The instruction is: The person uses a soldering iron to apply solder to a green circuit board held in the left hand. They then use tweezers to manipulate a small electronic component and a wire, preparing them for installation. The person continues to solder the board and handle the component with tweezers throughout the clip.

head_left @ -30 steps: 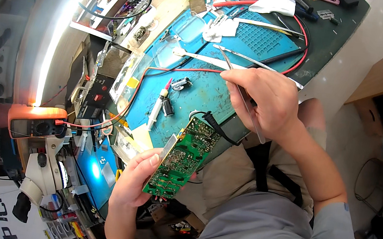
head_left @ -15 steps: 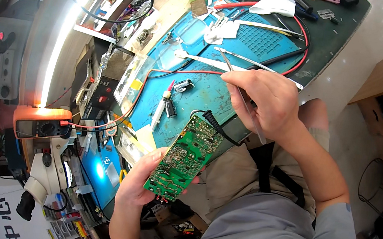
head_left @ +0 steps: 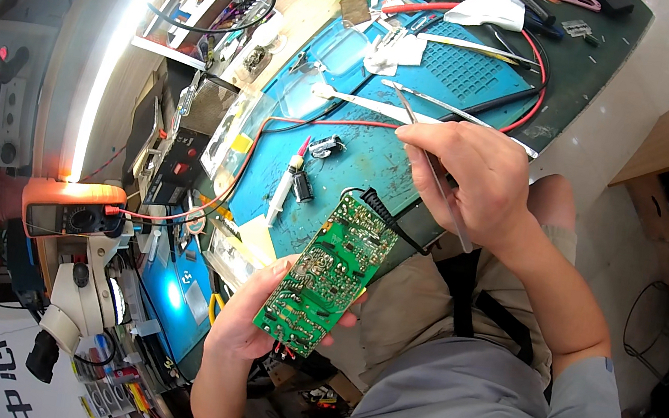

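Observation:
My left hand (head_left: 243,310) is closed on the lower left edge of a green circuit board (head_left: 325,272), held tilted at the mat's near edge with its solder side up. A black cable with a ribbed sleeve (head_left: 378,207) comes off the board's far end. My right hand (head_left: 481,183) pinches slim metal tweezers (head_left: 444,198); their tips point up and left, apart from the board, over the mat. On the blue work mat (head_left: 357,173) left of the board lie a syringe with a pink tip (head_left: 281,192), a black cylindrical capacitor (head_left: 301,187) and a second dark cylindrical part (head_left: 326,146).
An orange multimeter (head_left: 74,212) with red and black leads stands at the left, above a microscope (head_left: 83,297). A white cotton-tipped stick (head_left: 367,106) and more tools lie across the mat's far part. A parts tray (head_left: 200,11) sits at the back left.
The board and my left hand have shifted very slightly in view. My right hand keeps its pinch on the tweezers, nearly unmoved; the whole bench view has moved slightly.

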Available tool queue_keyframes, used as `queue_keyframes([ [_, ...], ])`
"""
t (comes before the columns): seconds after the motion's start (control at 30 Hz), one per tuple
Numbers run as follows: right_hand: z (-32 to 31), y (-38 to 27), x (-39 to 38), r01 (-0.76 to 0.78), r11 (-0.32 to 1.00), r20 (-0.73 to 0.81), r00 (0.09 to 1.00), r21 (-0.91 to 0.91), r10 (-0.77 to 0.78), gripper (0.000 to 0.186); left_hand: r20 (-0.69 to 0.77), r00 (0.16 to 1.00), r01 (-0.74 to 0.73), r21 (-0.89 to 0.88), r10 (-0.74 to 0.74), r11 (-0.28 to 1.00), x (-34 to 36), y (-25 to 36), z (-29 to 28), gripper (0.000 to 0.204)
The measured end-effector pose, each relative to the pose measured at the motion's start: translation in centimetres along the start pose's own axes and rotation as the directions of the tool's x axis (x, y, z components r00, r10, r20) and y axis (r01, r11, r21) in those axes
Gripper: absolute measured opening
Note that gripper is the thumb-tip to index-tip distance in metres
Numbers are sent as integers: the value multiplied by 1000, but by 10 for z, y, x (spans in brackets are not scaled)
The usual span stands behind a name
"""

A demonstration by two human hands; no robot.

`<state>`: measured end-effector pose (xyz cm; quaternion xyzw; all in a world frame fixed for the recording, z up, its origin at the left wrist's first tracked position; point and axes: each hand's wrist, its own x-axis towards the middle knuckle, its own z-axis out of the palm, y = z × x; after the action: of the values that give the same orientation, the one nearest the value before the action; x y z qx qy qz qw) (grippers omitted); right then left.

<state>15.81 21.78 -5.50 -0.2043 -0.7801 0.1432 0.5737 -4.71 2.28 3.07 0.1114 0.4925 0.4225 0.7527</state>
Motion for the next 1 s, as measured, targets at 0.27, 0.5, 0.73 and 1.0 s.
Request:
queue_keyframes([
  [0.27, 2, 0, 0, 2, 1000, 1, 1000, -8, -2, 24, 1, 1000, 21, 5, -21, 1000, 1, 1, -3, 68],
  [0.5, 3, 1, 0, 18, 1000, -15, 1000, -1, -18, 24, 1, 1000, 3, 8, -3, 1000, 1, 1, -1, 68],
  [0.73, 5, 2, 0, 36, 999, -23, 999, -11, -36, 23, -5, 1000, 5, 17, -4, 1000, 2, 1, -2, 69],
  [1.0, 3, 1, 2, 36, 999, -13, 999, -5, -36, 23, -6, 1000, 6, 29, -6, 1000, 1, 2, -1, 69],
])
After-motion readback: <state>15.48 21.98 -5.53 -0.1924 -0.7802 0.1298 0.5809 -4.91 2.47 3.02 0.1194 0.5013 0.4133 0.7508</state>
